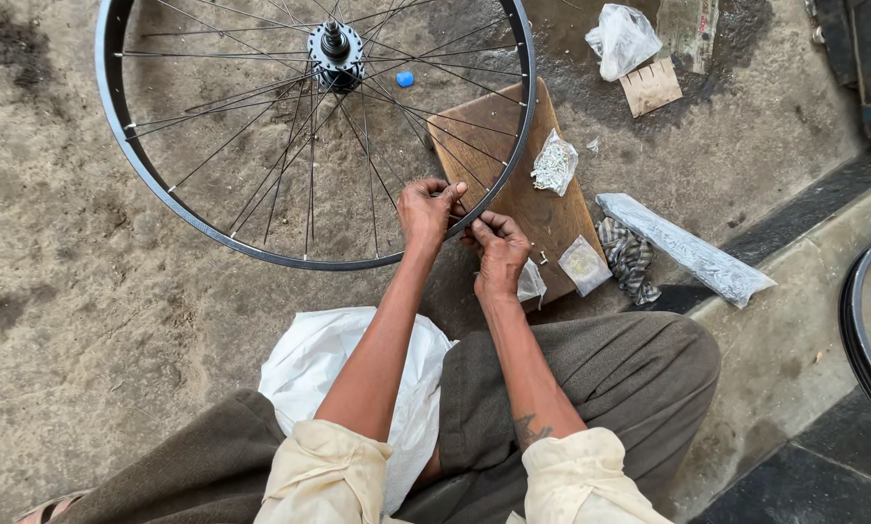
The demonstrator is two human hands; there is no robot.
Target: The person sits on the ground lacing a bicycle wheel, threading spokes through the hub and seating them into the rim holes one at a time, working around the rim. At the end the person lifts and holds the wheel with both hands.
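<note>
Bicycle wheel [261, 146] — black rim, thin steel spokes, hub [335, 53] toward the top — is being kept lying on the bare dirt floor [57, 291], its upper arc cut off by the frame edge. A small blue cap [405, 79] is seen lying inside the rim, near the hub.

White plastic sack [338, 369] is being spread over the lap, judged to be shielding the brown trousers.

Left hand [426, 209] is being held at the near rim, its fingers pinched narrowly on a spoke end so that the spoke is steadied against the rim.

Right hand [498, 250] is being held just beside it, fingers curled tight at the same spot; something small appears to be gripped, probably a nipple, but it is too small to be made out.

Wooden board [532, 194] is being used as a low worktop under the rim's edge, with small clear bags [555, 163] of metal parts kept within reach of the hands. One bag [531, 281] is partly hidden behind the right wrist.

Long wrapped bundle [688, 252] and a coiled metal piece [629, 257] are lying at the kerb — contents unclear. A crumpled white bag [622, 39] and a card scrap [651, 87] are lying farther off. Second black rim [857, 340] is being cut off at the right edge.
</note>
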